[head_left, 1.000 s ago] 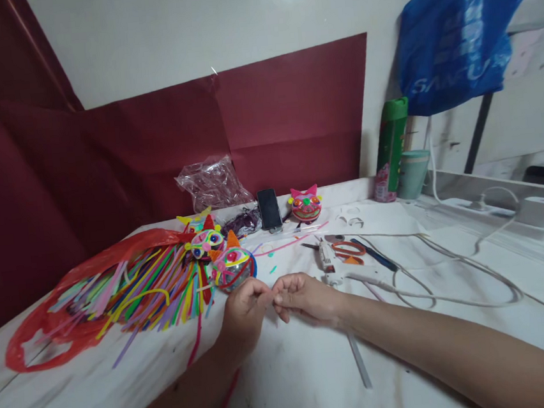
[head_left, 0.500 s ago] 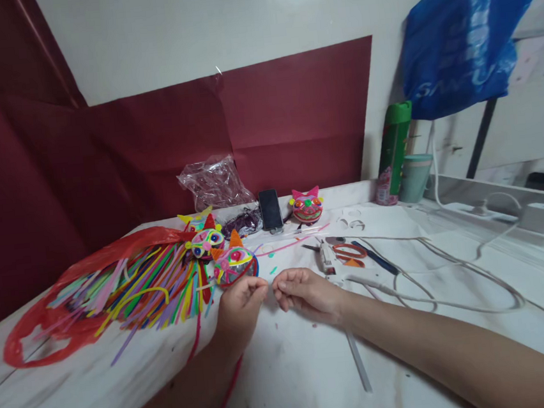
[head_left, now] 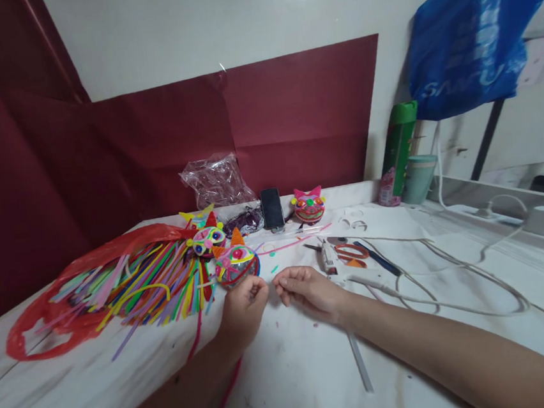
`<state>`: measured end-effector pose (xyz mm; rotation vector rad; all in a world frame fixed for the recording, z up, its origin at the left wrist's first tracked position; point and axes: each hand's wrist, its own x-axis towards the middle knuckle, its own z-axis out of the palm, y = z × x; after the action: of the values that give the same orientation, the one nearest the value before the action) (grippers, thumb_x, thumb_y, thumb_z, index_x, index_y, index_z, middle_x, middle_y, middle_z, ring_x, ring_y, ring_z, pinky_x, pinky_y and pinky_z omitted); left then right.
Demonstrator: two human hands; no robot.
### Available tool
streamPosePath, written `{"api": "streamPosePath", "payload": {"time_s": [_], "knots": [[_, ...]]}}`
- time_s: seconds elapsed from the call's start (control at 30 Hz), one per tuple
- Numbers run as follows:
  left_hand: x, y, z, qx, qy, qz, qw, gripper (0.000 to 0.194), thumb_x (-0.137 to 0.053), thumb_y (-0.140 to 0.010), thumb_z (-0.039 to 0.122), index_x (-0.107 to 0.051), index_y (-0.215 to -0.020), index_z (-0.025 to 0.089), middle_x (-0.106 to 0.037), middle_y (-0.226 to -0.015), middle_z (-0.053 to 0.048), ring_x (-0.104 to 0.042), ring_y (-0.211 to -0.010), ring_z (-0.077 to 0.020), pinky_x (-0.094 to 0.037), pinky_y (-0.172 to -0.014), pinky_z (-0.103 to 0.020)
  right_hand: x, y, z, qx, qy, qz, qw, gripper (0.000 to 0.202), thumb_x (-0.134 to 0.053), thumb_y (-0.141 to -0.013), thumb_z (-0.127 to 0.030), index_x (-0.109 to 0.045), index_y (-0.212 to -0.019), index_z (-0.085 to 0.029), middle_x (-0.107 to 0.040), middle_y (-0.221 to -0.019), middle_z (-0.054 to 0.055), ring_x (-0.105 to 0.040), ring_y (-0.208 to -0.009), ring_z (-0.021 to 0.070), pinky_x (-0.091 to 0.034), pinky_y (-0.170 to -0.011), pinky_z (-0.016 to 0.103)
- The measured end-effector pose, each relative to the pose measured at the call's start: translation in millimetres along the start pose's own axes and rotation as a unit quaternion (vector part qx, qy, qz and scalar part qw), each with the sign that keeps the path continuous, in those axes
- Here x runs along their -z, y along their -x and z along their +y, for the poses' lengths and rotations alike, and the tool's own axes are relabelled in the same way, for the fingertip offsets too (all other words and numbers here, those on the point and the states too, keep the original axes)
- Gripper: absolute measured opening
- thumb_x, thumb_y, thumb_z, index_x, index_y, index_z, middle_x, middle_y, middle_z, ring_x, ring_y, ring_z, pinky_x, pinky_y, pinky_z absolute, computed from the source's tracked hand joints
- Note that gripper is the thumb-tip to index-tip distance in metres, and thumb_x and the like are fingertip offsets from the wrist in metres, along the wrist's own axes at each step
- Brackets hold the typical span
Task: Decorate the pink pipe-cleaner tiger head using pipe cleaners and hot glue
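My left hand [head_left: 244, 304] is closed in a pinch just in front of a small cat-face ornament [head_left: 236, 266] with orange ears. My right hand [head_left: 304, 292] faces it across a narrow gap, its fingertips pressed together. Whatever either hand pinches is too small or hidden to make out. A pink pipe cleaner [head_left: 231, 387] passes beneath my left forearm. Beyond my right hand lie a white glue gun [head_left: 328, 256] and orange-handled scissors [head_left: 352, 251]. A translucent glue stick [head_left: 360, 363] rests on the table below my right wrist.
Colourful pipe cleaners [head_left: 150, 286] spill from a red plastic bag [head_left: 18, 344] on the left. More cat faces stand behind, including a pink one [head_left: 309, 205] beside a phone [head_left: 272, 208]. Cables [head_left: 482, 283] loop across the right. A green can [head_left: 398, 153] stands by a cup [head_left: 420, 179].
Both hands keep nearly the same pinched pose and place. The whole view has shifted very slightly, with the background now a little farther right.
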<state>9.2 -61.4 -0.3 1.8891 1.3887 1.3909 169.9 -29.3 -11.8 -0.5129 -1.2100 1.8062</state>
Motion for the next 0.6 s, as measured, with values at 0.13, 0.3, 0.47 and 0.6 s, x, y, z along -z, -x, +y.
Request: {"api": "streamPosePath", "payload": {"time_s": [0.13,0.3,0.47,0.6], "knots": [[-1.3,0.1,-1.6,-0.02,-0.013,0.005,1.0,0.014,-0.054,-0.071,0.023,-0.062,-0.061,0.018,-0.058,-0.057,0.001,-0.052,-0.055,-0.012,-0.04,-0.051,-0.02,0.0,0.3,-1.0,-0.006,-0.014,-0.004,1.0,0.023,-0.078,-0.063,-0.031,-0.069,-0.074,-0.013,-0.065,-0.061,0.0,-0.054,-0.048,0.0071,-0.039,-0.053,0.021],[-4.8,0.8,-7.3,-0.031,-0.009,0.013,0.999,0.009,-0.055,-0.068,0.018,-0.064,-0.065,0.018,-0.064,-0.063,0.0,-0.057,-0.06,-0.0128,-0.044,-0.059,-0.023,-1.5,1.9,2.2,-0.009,-0.004,-0.018,1.0,0.024,-0.078,-0.064,-0.031,-0.072,-0.076,-0.012,-0.066,-0.063,0.001,-0.053,-0.048,0.0058,-0.038,-0.053,0.02],[-8.7,1.8,-10.8,0.037,0.059,-0.001,0.998,0.005,-0.059,-0.066,0.022,-0.062,-0.066,0.017,-0.064,-0.062,-0.001,-0.058,-0.059,-0.0132,-0.044,-0.057,-0.022,-2.0,1.8,4.0,-0.005,0.002,-0.021,1.0,0.024,-0.078,-0.063,-0.032,-0.073,-0.078,-0.014,-0.067,-0.065,0.0,-0.051,-0.048,0.0058,-0.038,-0.054,0.022],[-6.7,1.1,-3.8,0.082,0.086,0.01,0.993,0.005,-0.057,-0.064,0.02,-0.057,-0.059,0.017,-0.055,-0.052,0.004,-0.05,-0.049,-0.0097,-0.037,-0.049,-0.019,-1.6,1.8,4.3,-0.009,0.008,-0.021,1.0,0.026,-0.078,-0.063,-0.032,-0.073,-0.081,-0.014,-0.066,-0.064,0.0,-0.051,-0.048,0.0057,-0.038,-0.054,0.022]]}}
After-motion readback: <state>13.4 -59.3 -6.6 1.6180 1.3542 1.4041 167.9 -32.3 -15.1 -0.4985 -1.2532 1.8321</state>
